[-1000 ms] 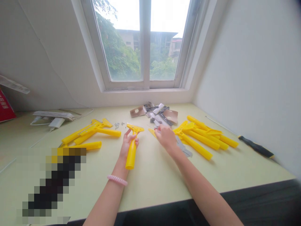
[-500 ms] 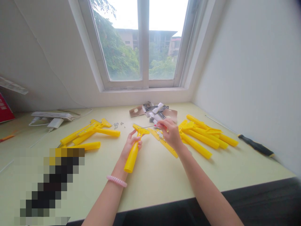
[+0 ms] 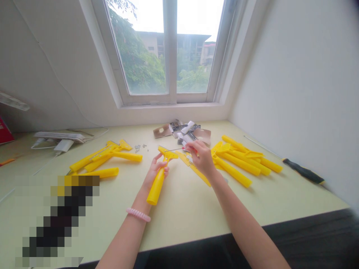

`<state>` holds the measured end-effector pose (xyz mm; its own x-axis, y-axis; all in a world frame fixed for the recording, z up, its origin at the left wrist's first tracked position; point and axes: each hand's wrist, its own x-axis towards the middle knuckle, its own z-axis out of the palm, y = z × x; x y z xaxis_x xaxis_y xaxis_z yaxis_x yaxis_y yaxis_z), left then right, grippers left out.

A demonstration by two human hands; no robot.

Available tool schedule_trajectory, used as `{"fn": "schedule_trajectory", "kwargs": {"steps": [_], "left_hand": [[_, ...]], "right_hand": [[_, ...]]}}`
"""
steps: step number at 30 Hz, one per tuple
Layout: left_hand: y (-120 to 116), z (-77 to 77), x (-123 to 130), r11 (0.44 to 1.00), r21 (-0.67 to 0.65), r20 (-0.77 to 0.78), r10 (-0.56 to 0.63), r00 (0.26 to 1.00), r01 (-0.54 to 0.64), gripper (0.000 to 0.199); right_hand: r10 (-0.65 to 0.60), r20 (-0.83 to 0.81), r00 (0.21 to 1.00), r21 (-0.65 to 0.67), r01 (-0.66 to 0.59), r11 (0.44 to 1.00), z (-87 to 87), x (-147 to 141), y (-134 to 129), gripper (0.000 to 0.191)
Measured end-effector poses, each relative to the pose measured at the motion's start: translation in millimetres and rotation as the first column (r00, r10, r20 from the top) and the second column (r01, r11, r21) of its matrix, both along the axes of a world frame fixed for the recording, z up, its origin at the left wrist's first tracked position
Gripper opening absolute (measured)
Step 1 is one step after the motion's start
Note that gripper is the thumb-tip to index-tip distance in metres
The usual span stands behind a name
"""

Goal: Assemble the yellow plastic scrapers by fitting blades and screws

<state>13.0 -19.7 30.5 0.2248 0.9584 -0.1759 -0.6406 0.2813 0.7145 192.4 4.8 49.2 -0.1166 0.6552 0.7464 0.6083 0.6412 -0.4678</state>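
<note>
My left hand [image 3: 155, 173] is closed around the neck of a yellow scraper [image 3: 157, 183], whose wide head points up and whose thick handle slants towards me. My right hand [image 3: 200, 155] is closed in a pinch on a thin metal rod-like tool [image 3: 177, 149]. The tool's far end reaches the scraper's head; whether it sits in a screw there is too small to tell. Below the right hand lie flat yellow parts [image 3: 198, 171], partly hidden by it. Small screws [image 3: 137, 148] lie in a loose group beyond the left hand.
Several yellow scrapers [image 3: 105, 157] lie at the left and several yellow handles [image 3: 242, 162] at the right. Cardboard and printed packaging [image 3: 190, 129] is piled under the window. A black-handled screwdriver [image 3: 304, 172] rests by the right wall. A power strip [image 3: 60, 137] stands back left.
Both hands keep their grips, with the tool still at the scraper's head. The whole view has shifted slightly; nothing has been let go or picked up.
</note>
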Motion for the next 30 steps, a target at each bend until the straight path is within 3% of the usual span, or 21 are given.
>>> {"fn": "schedule_trajectory", "kwargs": {"steps": [9,17,22,30], "left_hand": [[-1.3,0.6,1.2,1.0,0.004,-0.019,0.0,1.0,0.001,0.058],[2.6,-2.6,-0.9,1.0,0.004,-0.124,-0.015,0.992,0.016,0.061],[4.1,-4.7,-0.3,0.999,0.018,-0.193,-0.034,0.981,0.038,0.059],[4.8,-5.8,0.5,0.998,0.011,-0.274,-0.053,0.96,0.058,0.06]], "right_hand": [[0.0,0.008,1.0,0.015,0.0,1.0,0.2,0.4,0.4,0.016],[0.003,0.027,1.0,0.014,-0.003,1.0,1.0,4.0,0.0,0.014],[0.035,-0.026,0.999,-0.004,-0.035,0.999,2.3,7.7,-1.0,0.011],[-0.026,-0.086,0.996,-0.012,0.025,1.0,3.0,4.7,-3.8,0.015]]}}
